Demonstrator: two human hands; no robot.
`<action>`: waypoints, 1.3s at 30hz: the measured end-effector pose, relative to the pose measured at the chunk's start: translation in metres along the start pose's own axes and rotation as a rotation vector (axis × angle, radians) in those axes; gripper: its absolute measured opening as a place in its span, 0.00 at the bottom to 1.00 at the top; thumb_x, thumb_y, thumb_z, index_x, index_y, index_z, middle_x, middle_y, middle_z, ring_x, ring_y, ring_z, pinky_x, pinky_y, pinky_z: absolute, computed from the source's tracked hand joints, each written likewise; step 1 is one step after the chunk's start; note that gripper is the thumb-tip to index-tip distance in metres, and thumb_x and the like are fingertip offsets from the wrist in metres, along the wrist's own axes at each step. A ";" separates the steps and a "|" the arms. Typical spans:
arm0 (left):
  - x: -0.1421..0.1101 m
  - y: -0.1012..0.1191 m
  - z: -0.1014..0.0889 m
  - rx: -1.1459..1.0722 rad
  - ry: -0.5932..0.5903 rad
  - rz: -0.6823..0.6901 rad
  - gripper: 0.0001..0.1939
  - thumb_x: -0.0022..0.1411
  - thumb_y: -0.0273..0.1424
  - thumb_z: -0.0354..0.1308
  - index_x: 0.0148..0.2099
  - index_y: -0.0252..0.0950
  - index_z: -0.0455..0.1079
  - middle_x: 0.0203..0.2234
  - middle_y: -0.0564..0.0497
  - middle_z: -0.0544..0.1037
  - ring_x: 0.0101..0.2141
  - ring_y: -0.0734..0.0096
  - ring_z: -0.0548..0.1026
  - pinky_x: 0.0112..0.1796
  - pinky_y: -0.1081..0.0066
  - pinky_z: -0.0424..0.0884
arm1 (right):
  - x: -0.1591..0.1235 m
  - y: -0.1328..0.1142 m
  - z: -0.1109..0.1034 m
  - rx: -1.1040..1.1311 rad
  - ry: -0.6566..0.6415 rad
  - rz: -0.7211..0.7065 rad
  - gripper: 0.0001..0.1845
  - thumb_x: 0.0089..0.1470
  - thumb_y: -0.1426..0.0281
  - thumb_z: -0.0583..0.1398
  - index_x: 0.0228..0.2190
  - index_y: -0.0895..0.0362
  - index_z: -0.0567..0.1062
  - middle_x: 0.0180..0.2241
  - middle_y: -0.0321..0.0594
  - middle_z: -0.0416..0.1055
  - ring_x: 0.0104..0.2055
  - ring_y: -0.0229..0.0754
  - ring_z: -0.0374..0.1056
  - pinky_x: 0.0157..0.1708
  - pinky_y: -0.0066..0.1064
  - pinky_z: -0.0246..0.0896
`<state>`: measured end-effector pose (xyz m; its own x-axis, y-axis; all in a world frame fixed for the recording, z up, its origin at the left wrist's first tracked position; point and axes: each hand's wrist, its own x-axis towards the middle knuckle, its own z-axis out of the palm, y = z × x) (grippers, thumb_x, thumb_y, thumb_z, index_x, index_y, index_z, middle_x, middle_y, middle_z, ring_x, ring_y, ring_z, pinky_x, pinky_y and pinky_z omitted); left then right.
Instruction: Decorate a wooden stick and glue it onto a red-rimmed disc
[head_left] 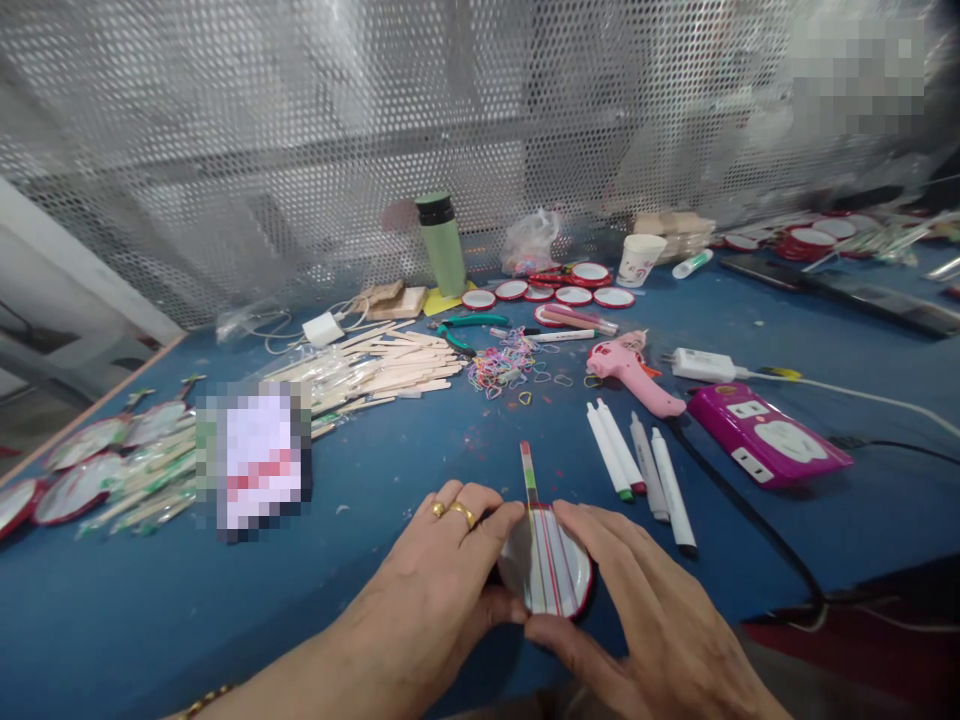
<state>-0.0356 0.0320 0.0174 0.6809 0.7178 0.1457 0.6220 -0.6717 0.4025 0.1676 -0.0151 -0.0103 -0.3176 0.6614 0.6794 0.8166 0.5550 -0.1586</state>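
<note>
A small round white lid (551, 570) with a red rim lies between my hands near the table's front. Thin coloured bands run lengthwise across its face. From its far edge sticks out a flat wooden stick (528, 472) with red, green and dark stripes, so the whole looks like a toy banjo. My left hand (439, 565), wearing gold rings, grips the lid's left edge between thumb and fingers. On the opposite edge, my right hand (637, 590) holds it with fingertips at the top and thumb at the bottom. Just beyond are several markers (615, 450).
A pink glue gun (634, 375) and purple power strip (765, 432) lie right, with a black cord. Behind are loose rubber bands (510, 362), wooden sticks (405, 365), pliers (457, 325), red-rimmed lids (574, 296), a green bottle (442, 245) and a paper cup (641, 260). A blurred-out phone-like item (259, 455) lies left.
</note>
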 end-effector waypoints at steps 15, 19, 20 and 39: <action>0.003 0.007 -0.019 -0.081 -0.105 -0.043 0.24 0.59 0.25 0.61 0.58 0.39 0.64 0.48 0.45 0.73 0.46 0.60 0.70 0.47 0.56 0.71 | -0.002 0.001 0.001 0.007 -0.003 0.026 0.29 0.63 0.56 0.55 0.57 0.64 0.63 0.44 0.52 0.78 0.46 0.47 0.76 0.44 0.35 0.75; 0.001 0.007 -0.019 -0.069 -0.080 -0.037 0.26 0.59 0.25 0.62 0.59 0.39 0.63 0.48 0.45 0.73 0.46 0.60 0.71 0.49 0.55 0.71 | -0.003 0.001 0.001 0.017 -0.007 0.035 0.31 0.63 0.56 0.56 0.60 0.62 0.62 0.45 0.51 0.78 0.47 0.48 0.76 0.44 0.36 0.75; 0.001 0.006 -0.018 -0.069 -0.073 -0.032 0.26 0.59 0.25 0.62 0.59 0.39 0.63 0.48 0.45 0.73 0.46 0.60 0.71 0.49 0.55 0.72 | -0.003 0.001 0.001 0.019 -0.007 0.036 0.31 0.62 0.56 0.56 0.60 0.62 0.62 0.45 0.51 0.78 0.47 0.48 0.76 0.44 0.35 0.75; -0.003 0.007 -0.019 -0.112 -0.056 -0.024 0.23 0.57 0.24 0.62 0.54 0.40 0.64 0.47 0.48 0.72 0.47 0.62 0.70 0.50 0.57 0.70 | -0.008 0.003 0.000 -0.033 -0.092 -0.043 0.31 0.64 0.58 0.56 0.60 0.65 0.62 0.51 0.51 0.75 0.54 0.46 0.72 0.52 0.34 0.71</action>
<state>-0.0410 0.0285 0.0373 0.6885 0.7201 0.0855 0.5936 -0.6274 0.5040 0.1723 -0.0192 -0.0162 -0.3946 0.6813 0.6165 0.8160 0.5683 -0.1057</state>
